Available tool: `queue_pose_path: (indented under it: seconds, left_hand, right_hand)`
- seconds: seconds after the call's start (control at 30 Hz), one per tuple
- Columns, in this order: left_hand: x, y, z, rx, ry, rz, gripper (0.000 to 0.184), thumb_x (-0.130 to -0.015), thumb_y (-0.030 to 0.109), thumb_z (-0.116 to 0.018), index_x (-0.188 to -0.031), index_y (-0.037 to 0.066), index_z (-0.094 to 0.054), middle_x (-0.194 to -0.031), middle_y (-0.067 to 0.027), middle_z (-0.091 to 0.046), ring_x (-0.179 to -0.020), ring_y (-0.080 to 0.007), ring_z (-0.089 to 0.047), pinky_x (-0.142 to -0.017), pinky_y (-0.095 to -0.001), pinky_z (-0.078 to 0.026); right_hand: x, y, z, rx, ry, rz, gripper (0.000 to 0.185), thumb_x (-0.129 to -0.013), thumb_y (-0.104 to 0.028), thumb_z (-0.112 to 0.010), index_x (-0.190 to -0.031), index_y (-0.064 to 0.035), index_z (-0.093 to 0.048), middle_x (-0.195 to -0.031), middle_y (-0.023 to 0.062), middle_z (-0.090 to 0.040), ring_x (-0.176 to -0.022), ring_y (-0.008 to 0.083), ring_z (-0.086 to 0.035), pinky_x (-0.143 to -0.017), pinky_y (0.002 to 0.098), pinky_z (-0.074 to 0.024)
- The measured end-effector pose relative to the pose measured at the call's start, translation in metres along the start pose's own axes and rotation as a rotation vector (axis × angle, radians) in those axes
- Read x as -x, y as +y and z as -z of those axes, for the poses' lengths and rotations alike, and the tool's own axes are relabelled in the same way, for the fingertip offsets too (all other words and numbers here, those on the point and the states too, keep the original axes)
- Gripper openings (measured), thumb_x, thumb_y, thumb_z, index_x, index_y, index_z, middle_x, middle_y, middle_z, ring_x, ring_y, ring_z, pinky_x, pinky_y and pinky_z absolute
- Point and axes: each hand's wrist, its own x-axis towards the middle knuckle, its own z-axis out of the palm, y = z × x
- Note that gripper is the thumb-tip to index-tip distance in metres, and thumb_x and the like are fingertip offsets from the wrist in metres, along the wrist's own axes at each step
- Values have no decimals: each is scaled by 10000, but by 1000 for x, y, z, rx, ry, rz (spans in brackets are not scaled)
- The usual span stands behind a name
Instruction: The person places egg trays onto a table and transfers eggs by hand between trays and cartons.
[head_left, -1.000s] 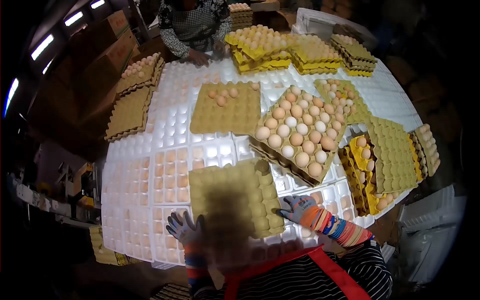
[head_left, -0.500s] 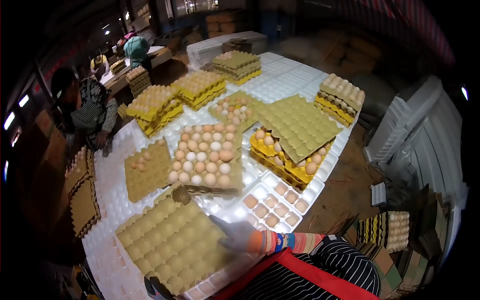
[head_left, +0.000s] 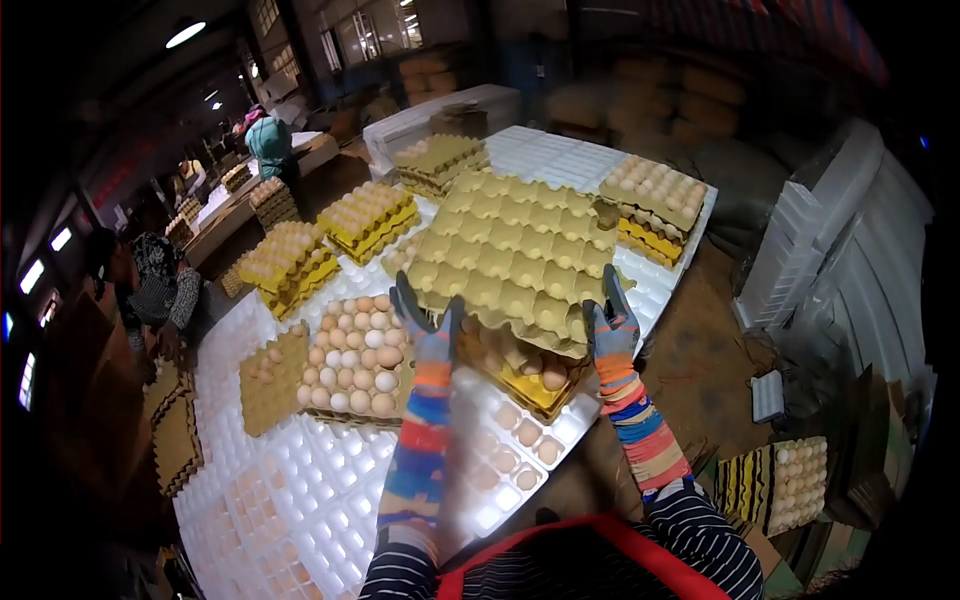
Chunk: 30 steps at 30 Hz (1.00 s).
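My left hand (head_left: 430, 320) and my right hand (head_left: 613, 325), both in grey gloves, grip the near left and near right edges of an empty pulp egg tray (head_left: 515, 245). The tray is tilted over a yellow stack of egg trays (head_left: 535, 392), and brown eggs show under its near edge. Whether it rests on the stack, I cannot tell. To the left of my left hand stands a pulp tray full of brown and white eggs (head_left: 352, 358). Closer to me, a white foam tray (head_left: 505, 450) holds several eggs in its cups.
Farther left lies a pulp tray with a few eggs (head_left: 270, 375). Yellow stacks of eggs (head_left: 370, 212) stand along the back, another stack (head_left: 655, 195) at the far right corner. A co-worker (head_left: 160, 285) bends at the left edge. White foam stacks (head_left: 800, 250) stand right.
Both hands have carried the empty pulp tray from the lower left up and right, over the yellow stack. Foam cups with eggs now show where it was.
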Motion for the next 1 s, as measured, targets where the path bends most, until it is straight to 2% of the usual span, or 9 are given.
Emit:
queue_pose_path:
  seconds: [0.1, 0.2, 0.4, 0.5, 0.6, 0.77, 0.83, 0.9, 1.0]
  left_hand:
    - [-30, -23, -54, -49, 139, 47, 834, -775, 256, -717, -1426, 49, -238, -1444, -193, -255, -1319, -308, -283, -1073, -356, -255]
    - [-48, -41, -71, 21, -104, 135, 766, -804, 258, -656, -1433, 97, -249, -1477, -191, -207, -1382, -306, -160, -1090, -346, -221]
    - [-42, -84, -74, 237, -355, 513, 640, -856, 260, -578, -1398, 51, -311, -1427, -168, -346, -1284, -323, -371, -1033, -319, -317]
    - [-27, -93, -74, 98, -373, 278, 683, -871, 360, -576, -1382, -10, -316, -1370, -184, -422, -1221, -219, -445, -978, -292, -371]
    - [-6, -111, -84, 87, -321, 274, 729, -793, 376, -663, -1374, 57, -359, -1395, -209, -368, -1289, -335, -360, -1045, -357, -319]
    - [53, -49, -9, -74, -207, 75, 593, -815, 286, -647, -1331, 98, -423, -1322, -182, -448, -1229, -335, -420, -1019, -397, -352]
    - [82, -19, 33, -104, -157, 105, 476, -832, 151, -632, -1275, 51, -488, -1253, -154, -513, -1168, -286, -484, -992, -363, -377]
    - [112, 2, 72, 30, -146, 213, 428, -825, 103, -640, -1232, 40, -522, -1184, -130, -548, -1085, -238, -541, -932, -326, -427]
    - [141, 1, 127, -167, 30, 197, 410, -840, 80, -623, -1227, 7, -512, -1157, -123, -557, -1068, -219, -550, -929, -319, -428]
  right_hand:
    - [12, 14, -6, -175, -43, -123, 260, -796, -36, -630, -1054, -4, -635, -972, 74, -660, -886, 150, -621, -773, 272, -474]
    - [19, -3, -11, 142, -125, 86, 300, -762, -61, -649, -1062, -77, -650, -823, 105, -599, -752, 258, -597, -681, 319, -468]
    - [44, 9, -21, 295, -283, 57, 412, -715, -217, -722, -1108, -129, -636, -691, 37, -562, -573, 177, -521, -574, 299, -458]
    - [43, 9, -19, 208, -340, 22, 350, -747, -195, -714, -1065, -72, -635, -811, 99, -670, -680, 209, -637, -642, 302, -490]
    - [36, 23, -17, 240, -497, -78, 350, -768, -198, -695, -1085, -66, -629, -801, 111, -665, -714, 220, -636, -664, 307, -491]
    - [39, 13, -12, 339, -524, -95, 405, -799, -183, -651, -1184, -74, -588, -820, 134, -658, -712, 225, -609, -693, 317, -482]
    - [46, -17, -15, 215, -508, -98, 387, -828, -132, -616, -1195, -18, -565, -784, 79, -618, -687, 141, -567, -651, 271, -462]
    - [70, -17, -38, -279, -496, 5, 394, -854, -129, -581, -1212, 27, -531, -774, 25, -588, -668, 111, -522, -605, 245, -437]
    - [96, -29, -67, -474, -918, -359, 408, -886, -177, -558, -1235, 27, -504, -874, 8, -572, -693, 84, -499, -623, 206, -417]
